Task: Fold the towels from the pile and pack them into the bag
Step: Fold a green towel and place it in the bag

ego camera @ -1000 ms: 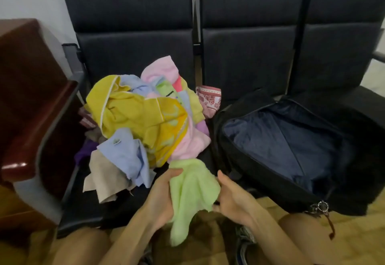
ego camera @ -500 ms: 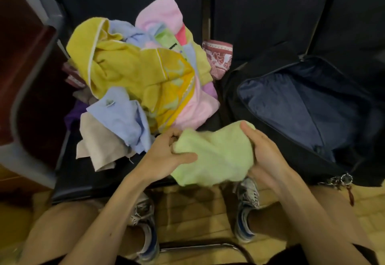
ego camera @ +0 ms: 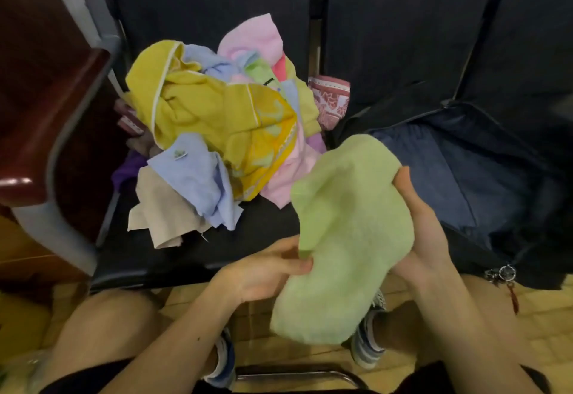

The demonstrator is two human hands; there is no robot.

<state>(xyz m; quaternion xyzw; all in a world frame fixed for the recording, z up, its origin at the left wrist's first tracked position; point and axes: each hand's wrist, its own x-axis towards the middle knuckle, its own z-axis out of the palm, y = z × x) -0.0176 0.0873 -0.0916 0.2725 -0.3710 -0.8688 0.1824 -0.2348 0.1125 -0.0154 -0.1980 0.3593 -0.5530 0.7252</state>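
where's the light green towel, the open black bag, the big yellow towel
light green towel (ego camera: pixel 350 238), head view, middle of the cloth
open black bag (ego camera: pixel 465 176), head view, bare blue lining
big yellow towel (ego camera: pixel 198 105), head view, upper fold

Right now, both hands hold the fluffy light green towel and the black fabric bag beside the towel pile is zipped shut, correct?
The black fabric bag is unzipped and open, its blue lining showing in the head view. The left hand and right hand do hold the fluffy light green towel.
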